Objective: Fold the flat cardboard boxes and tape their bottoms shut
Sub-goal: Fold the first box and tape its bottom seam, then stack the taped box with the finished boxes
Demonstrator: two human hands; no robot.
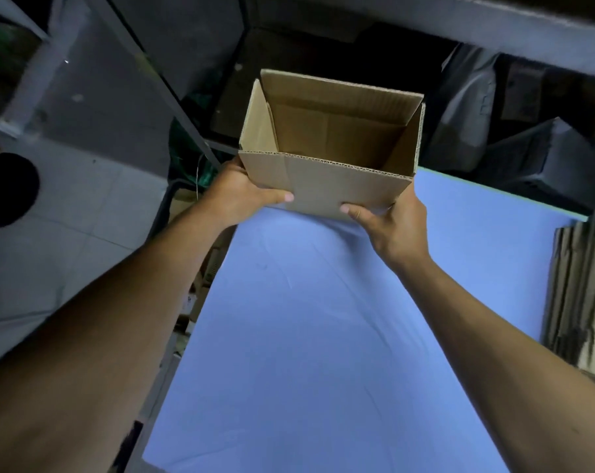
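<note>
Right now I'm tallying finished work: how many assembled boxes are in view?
1. The open box is held by the left hand and right hand beyond the blue table's far edge. Others may be hidden.

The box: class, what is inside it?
The box, held by the left hand and right hand, shows only its closed bottom flaps inside. The near inner wall is hidden.

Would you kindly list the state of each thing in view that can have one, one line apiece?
cardboard box: folded up, open side facing the camera, top flaps standing up, held above the far end of the table.
left hand: grip closed on the box's left lower corner.
right hand: grip closed on the box's right lower corner.
stack of flat cardboard: unfolded, at the table's right edge.
table: covered in blue sheet.
</note>
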